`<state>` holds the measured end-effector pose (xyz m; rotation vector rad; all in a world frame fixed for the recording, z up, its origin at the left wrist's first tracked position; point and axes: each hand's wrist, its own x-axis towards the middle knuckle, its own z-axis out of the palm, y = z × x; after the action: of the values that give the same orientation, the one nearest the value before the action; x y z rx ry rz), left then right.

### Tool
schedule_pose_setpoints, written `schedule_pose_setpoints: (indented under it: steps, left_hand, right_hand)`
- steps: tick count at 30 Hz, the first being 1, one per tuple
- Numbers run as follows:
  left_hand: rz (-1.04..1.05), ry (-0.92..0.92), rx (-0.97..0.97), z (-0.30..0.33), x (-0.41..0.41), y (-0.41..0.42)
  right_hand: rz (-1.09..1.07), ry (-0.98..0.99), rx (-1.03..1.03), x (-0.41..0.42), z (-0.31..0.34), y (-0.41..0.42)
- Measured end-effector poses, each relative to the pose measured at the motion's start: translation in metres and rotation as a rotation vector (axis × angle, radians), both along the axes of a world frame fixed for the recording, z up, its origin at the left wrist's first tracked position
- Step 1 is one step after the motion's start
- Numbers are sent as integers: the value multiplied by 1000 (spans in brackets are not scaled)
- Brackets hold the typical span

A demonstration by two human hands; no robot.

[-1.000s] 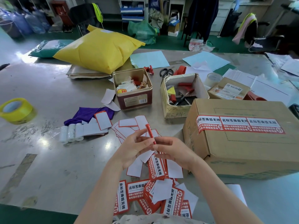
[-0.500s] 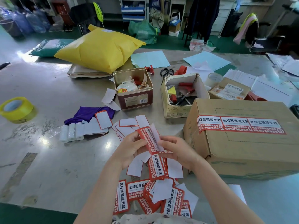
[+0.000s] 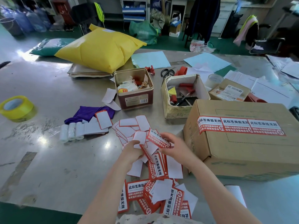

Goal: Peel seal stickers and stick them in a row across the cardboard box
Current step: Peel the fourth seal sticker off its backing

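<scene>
Pinching a red seal sticker (image 3: 157,139) with your right hand (image 3: 174,147), you hold it printed side up just above the table (image 3: 53,159), your fingertips closed on its right end. Your left hand (image 3: 133,151) grips the white backing paper (image 3: 139,139) just to the left of that pinch, fingers curled and pressed on its lower edge; the backing stands up beside the sticker, and the two meet between your hands. Whether they are fully apart you cannot tell from here.

Directly below your grip lies a loose pile of unpeeled stickers (image 3: 156,168) mixed with blank white backings, spreading toward your body. Just beyond your fingers, more empty backings with red edges (image 3: 127,125) lie fanned on the table.

To the right of your right hand, close by, sits the cardboard box (image 3: 242,151). Three stickers (image 3: 239,126) already run in a row along its top near the edge facing you, the leftmost one wrapping over the corner.

Farther ahead of your grip stand a red tin (image 3: 135,94) and a small open carton of tools (image 3: 182,97); well off to the left sits a yellow tape roll (image 3: 15,107).
</scene>
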<state>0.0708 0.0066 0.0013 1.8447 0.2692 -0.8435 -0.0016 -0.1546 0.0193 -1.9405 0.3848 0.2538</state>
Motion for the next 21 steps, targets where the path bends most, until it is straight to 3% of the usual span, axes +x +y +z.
schedule_pose_setpoints:
  steps: [3,7,12,21]
  left_hand:
    - [26,-62,72,-1,3,0]
    - [118,-1,-72,13,9,6]
    - [69,2,-61,20,13,12]
    - [-37,6,-45,23,13,15]
  right_hand:
    - [88,2,-104,0,0,3]
    - [178,-38,-200,3,-1,6]
    - [233,-68,-352,7,-5,8]
    - [212,-68,-405,5,2,9]
